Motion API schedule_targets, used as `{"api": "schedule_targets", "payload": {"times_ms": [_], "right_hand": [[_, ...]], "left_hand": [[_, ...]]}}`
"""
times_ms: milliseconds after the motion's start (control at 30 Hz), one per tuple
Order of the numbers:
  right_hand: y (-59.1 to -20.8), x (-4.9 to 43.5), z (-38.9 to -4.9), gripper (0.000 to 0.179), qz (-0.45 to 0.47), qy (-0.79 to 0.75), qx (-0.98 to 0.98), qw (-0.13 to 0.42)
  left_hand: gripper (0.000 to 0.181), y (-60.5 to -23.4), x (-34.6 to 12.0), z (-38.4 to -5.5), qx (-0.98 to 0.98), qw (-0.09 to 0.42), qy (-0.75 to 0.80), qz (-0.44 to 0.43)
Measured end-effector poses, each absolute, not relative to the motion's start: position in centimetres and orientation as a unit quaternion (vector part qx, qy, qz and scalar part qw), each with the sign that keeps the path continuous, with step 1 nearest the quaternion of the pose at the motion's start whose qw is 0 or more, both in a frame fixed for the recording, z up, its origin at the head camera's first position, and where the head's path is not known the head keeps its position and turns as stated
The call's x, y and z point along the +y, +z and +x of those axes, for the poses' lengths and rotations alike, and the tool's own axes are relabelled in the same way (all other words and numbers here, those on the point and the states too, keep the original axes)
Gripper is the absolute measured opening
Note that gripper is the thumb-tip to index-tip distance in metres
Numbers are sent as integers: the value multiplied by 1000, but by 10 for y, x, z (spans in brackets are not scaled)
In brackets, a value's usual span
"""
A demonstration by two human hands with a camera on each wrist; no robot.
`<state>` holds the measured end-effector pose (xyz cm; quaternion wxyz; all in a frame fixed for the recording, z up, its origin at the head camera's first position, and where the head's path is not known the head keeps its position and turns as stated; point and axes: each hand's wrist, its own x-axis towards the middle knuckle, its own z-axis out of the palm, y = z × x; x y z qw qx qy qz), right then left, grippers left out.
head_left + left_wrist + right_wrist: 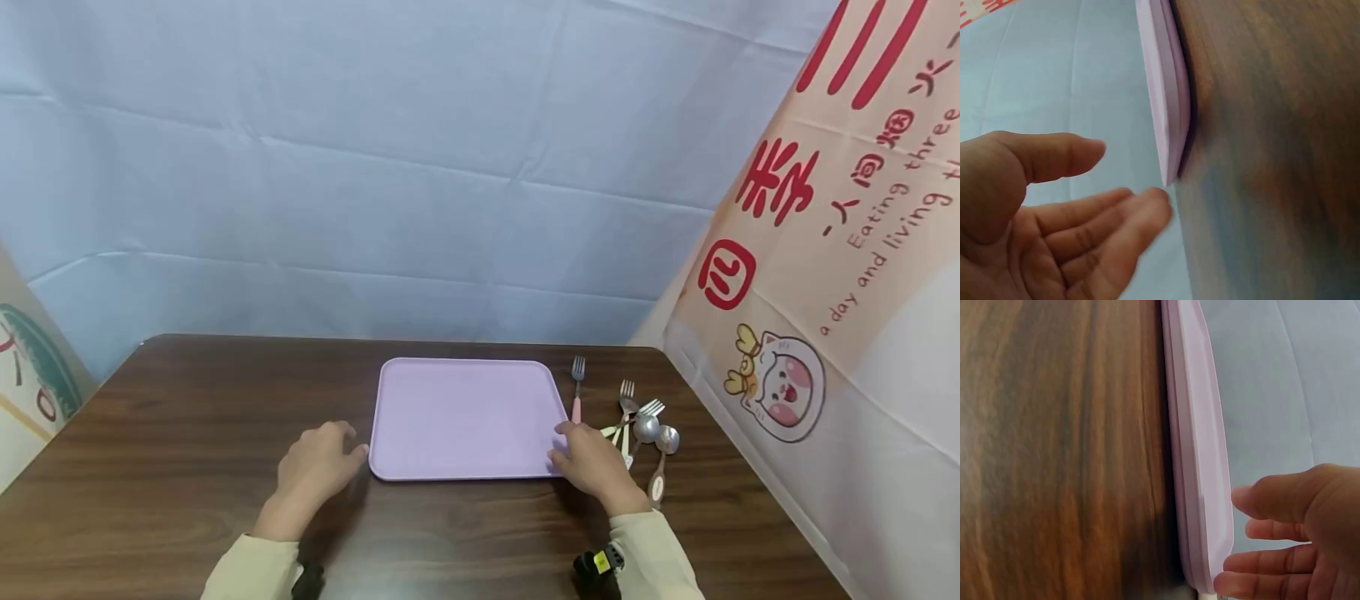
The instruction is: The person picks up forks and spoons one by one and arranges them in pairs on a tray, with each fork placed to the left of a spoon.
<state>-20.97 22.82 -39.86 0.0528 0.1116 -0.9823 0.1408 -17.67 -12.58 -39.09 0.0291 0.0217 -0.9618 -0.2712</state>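
Observation:
A pale purple rectangular tray (465,421) lies flat on the dark wooden table. My left hand (318,467) is held just off the tray's left side, thumb and fingers apart and loosely bent, with nothing between them. In the left wrist view, the fingertips (1159,203) come close to the tray's corner (1169,144); contact is unclear. At the near right corner, my right hand (596,462) has its thumb over the tray. Seen from the right wrist, its relaxed fingers (1260,581) are at the tray's corner edge (1207,537), the grasp not closed.
Right of the tray lies a fork with a pink handle (577,404). Farther right, forks (627,400) and spoons (667,442) overlap in a loose group, partly behind the right hand. A light blue cloth (375,183) hangs behind the table, and a printed cloth (840,275) hangs at the right.

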Motion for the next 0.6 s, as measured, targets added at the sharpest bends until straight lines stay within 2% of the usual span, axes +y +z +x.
{"api": "schedule_targets", "payload": {"times_ms": [167,267,500,600], "right_hand": [[-396,231,-214,31,94,148,-982,65],[-396,233,-216,28,79,150,-984,63],[-392,237,-222,30,41,163,-985,34],[-391,241,-225,21,19,169,-985,17]], "left_hand": [[26,-394,-123,-180,-949,74,-308,9],[23,-398,-121,-181,-941,81,-328,3],[26,-400,-119,-179,-945,41,-323,-8],[26,-401,-117,-179,-945,29,-324,-20]]}}
